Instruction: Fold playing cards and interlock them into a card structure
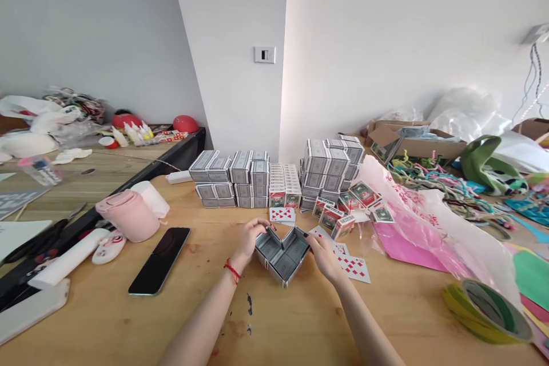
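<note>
A heart-shaped open box built of grey-backed playing cards [286, 261] rests on the table in front of me, its notch facing away. My left hand [250, 238], with a red string at the wrist, pinches the upper left edge of the box. On the opposite side, my right hand [322, 251] has its fingers closed on the upper right edge. Just behind the box lies a small stack of cards [282, 215], a heart card face up on top. Loose face-up cards [353, 268] are spread beside my right hand.
Stacked grey card blocks [212, 190] and more card blocks [326, 166] line the wall. Red card packs [330, 216] lie before them. A black phone [160, 261] and pink roll [128, 214] are left; yellow tape [484, 309] and plastic wrap [412, 206] are right.
</note>
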The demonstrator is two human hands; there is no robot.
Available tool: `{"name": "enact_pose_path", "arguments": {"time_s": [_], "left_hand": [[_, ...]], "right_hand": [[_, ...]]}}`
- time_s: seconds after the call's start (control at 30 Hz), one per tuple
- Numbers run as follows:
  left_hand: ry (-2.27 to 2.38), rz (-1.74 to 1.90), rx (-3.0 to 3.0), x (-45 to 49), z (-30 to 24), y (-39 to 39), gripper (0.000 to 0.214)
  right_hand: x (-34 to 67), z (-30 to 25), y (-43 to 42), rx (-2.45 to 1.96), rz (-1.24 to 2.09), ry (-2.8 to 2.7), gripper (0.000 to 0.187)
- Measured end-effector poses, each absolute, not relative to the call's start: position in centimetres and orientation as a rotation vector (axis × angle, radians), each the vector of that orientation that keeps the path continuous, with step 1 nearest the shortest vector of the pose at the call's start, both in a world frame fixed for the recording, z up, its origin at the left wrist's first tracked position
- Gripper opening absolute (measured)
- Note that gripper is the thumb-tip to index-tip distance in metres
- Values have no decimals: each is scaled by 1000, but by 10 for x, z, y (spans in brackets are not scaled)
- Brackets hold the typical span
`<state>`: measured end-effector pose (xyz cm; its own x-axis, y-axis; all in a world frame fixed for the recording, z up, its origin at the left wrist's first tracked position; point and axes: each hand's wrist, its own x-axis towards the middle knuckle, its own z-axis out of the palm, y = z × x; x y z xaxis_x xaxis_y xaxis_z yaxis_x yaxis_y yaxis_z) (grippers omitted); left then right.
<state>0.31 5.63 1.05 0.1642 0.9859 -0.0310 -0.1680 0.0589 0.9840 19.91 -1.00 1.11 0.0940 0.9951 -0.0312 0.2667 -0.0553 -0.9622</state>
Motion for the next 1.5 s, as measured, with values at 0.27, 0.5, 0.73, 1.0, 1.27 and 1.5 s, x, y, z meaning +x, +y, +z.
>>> {"name": "enact_pose_path", "arguments": {"time_s": [0.27,0.5,0.73,1.0,1.27,1.5], "left_hand": [[780,1154,1090,-1,-20,51,21],[804,1152,989,0,-23,54,27],[802,1162,977,2,-27,58,26],[739,1115,997,1,-26,54,23],[844,977,1162,3,-21,54,24],[875,811,1353,17,-21,64,31]], "right_hand": [[206,-14,-12,-1448,931,-1228,49],[262,-19,-17,-1970,364,-1316,31],[265,-32,-17,-2289,141,-1519,53],[255,-35,-13,-2244,361,-1450,35],[233,-31,-11,-1663,828,-1058,27],[208,-37,7,-1394,975,-1043,37]]}}
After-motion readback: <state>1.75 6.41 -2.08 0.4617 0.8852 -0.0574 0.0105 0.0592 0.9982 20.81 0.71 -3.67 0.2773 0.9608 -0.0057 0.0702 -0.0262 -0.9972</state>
